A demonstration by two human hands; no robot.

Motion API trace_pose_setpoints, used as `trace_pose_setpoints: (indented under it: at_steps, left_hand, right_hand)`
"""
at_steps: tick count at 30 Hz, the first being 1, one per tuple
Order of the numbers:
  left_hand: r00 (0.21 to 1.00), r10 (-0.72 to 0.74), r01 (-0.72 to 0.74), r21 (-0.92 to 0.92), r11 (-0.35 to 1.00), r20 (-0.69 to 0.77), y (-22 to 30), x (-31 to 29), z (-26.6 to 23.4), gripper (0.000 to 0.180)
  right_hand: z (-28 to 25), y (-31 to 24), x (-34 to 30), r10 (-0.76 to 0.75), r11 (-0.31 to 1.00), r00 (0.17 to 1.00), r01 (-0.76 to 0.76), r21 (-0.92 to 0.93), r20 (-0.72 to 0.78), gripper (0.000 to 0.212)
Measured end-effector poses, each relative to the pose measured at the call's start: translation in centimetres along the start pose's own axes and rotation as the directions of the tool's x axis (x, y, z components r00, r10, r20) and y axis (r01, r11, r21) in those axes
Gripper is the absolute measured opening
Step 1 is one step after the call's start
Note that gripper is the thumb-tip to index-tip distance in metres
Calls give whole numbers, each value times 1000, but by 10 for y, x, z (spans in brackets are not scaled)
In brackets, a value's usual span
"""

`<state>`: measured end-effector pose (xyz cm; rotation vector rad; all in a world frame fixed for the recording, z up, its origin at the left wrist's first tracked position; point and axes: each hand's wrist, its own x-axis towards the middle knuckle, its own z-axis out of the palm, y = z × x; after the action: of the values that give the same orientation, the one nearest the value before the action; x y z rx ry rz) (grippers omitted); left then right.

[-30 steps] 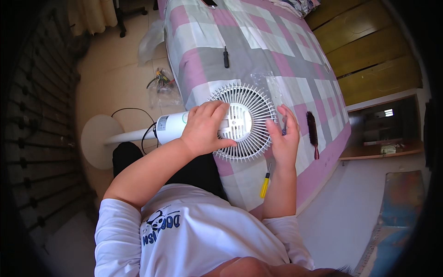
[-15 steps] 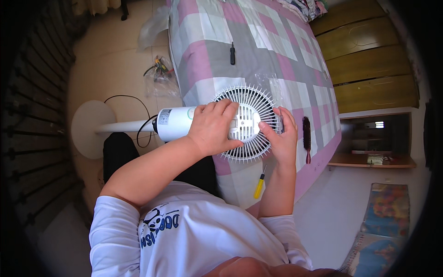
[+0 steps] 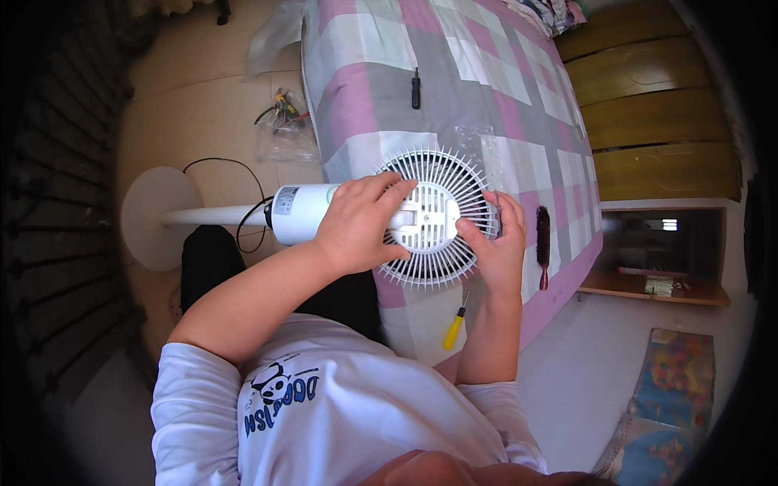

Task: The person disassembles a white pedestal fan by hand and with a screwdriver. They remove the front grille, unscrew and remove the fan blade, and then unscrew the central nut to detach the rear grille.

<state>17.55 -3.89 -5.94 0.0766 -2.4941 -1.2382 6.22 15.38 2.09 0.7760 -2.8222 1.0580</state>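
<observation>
A white electric fan (image 3: 304, 212) lies sideways, its round head resting on the bed's near edge. Its pole (image 3: 211, 216) runs left to a round white base (image 3: 154, 231). The back of the head faces up, with a spoked part (image 3: 435, 166) whose thin tips stick out around a slotted centre cover. My left hand (image 3: 356, 223) wraps over the joint between body and head, fingers on the far side and thumb on the near side. My right hand (image 3: 498, 247) grips the head's right edge, with its thumb on the cover and fingers over the rim.
On the checked bed (image 3: 454, 105) lie a black screwdriver (image 3: 416, 91), a yellow-handled screwdriver (image 3: 455, 330), a dark hairbrush (image 3: 543, 243) and clear plastic (image 3: 486, 150). A bag of tools (image 3: 285, 121) and a black cord (image 3: 243, 164) are on the floor. Wooden drawers (image 3: 656, 121) stand right.
My left hand has slid slightly left along the fan, so more of the joint beside the slotted cover shows. The right hand keeps its hold. The whole view has shifted a little.
</observation>
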Motion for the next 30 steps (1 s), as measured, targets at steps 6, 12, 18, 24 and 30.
trace_pose_setpoints:
  at_steps: [6,12,18,24,30]
  left_hand:
    - [1000,7,-5,-147,989,14,-12,1,-7,83]
    - [999,-37,37,-61,997,4,-6,3,-8,78]
    - [1000,7,-7,-38,999,-19,-11,2,-6,83]
    - [1000,-7,6,-51,999,-29,-10,1,-3,79]
    - [999,3,-4,-20,1000,-43,-8,1,-2,80]
  right_hand:
    - [0,3,0,-34,999,999,34,-11,-6,68]
    - [1,10,3,-54,999,998,54,-3,-10,69]
    - [1,10,5,-55,998,998,56,8,-18,69]
    - [0,11,5,-2,996,1000,2,87,4,72]
    - [0,13,6,68,981,996,-76,180,53,76]
